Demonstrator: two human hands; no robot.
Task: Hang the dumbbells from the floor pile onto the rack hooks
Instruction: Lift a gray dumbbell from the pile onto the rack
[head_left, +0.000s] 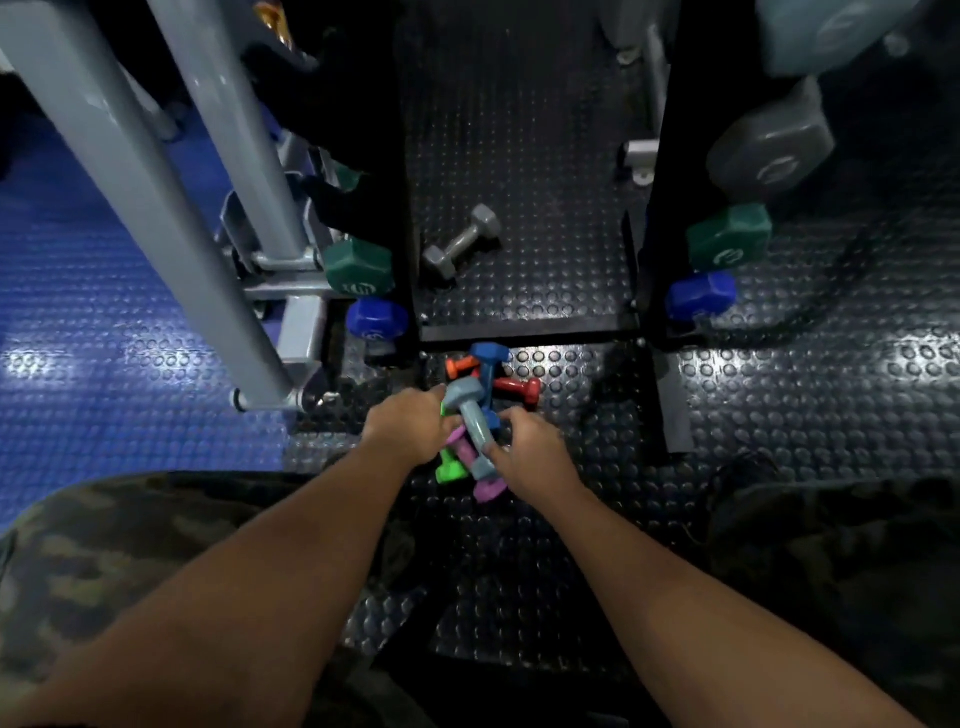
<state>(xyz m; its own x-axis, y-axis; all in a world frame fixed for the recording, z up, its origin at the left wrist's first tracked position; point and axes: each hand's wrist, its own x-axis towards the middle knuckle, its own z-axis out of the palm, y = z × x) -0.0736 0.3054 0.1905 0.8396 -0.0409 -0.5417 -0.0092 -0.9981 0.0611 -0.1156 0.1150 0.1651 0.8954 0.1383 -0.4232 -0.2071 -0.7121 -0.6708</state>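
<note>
Far left, blue studded rubber flooring (78, 322), with grey metal frame posts (156, 208) slanting across it. Beside the posts a dark green hex dumbbell head (358, 266) and, just below it, a blue hex dumbbell head (376, 318) show on the left side of the black rack (395, 156). Left hand (408, 426) reaches down to the left edge of the floor pile, fingers curled in among the dumbbells; a bright green small dumbbell (449, 467) lies just under its fingertips, but whether the hand actually grips one cannot be told. Pile sits on black studded rubber mat (571, 519): a light grey-blue small dumbbell (471, 423) lies on top, tilted, between the two hands, a purple small dumbbell (480, 480) beneath it, a blue small dumbbell (489, 366) behind, an orange small dumbbell (460, 367) and a red small dumbbell (519, 387) at the far side. Right hand (530, 452) pinches the near end of the grey-blue one, fingers wrapped on the lower head. Further back, a grey metal hex dumbbell (461, 243) lies alone on the mat. Right side of the rack carries a green hex head (727, 236), a blue hex head (701, 296) and a grey hex head (769, 145).
</note>
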